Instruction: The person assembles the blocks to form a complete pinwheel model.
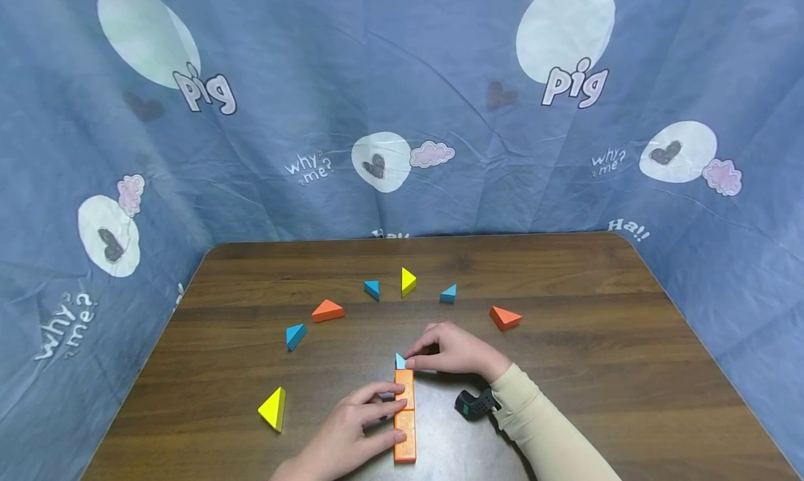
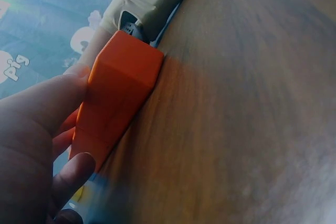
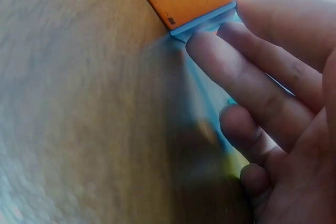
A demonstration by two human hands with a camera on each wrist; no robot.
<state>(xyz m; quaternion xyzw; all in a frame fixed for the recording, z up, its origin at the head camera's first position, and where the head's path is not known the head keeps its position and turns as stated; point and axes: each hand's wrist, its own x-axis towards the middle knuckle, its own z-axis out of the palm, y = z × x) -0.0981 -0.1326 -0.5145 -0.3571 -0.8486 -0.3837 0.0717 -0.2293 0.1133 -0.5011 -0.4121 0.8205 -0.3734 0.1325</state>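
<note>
Two orange blocks [image 1: 405, 445] lie end to end in a line on the table. My left hand [image 1: 348, 425] touches them from the left, its fingers fairly straight, some tips resting over the edge. In the left wrist view the orange block [image 2: 118, 82] has the fingers along one side. At the far end of the line stands a small blue triangular block [image 1: 399, 361], against the orange one. My right hand [image 1: 461, 352] pinches this blue block between thumb and fingers. In the right wrist view the fingers partly hide the blue block [image 3: 202, 23].
Around the line lie triangular blocks: yellow [image 1: 273, 410] and blue [image 1: 295, 336] at left, orange [image 1: 328, 311], blue [image 1: 372, 290], yellow [image 1: 407, 283] and blue [image 1: 448, 294] behind, orange [image 1: 505, 318] at right. A black watch-like device [image 1: 474, 404] is by the right wrist.
</note>
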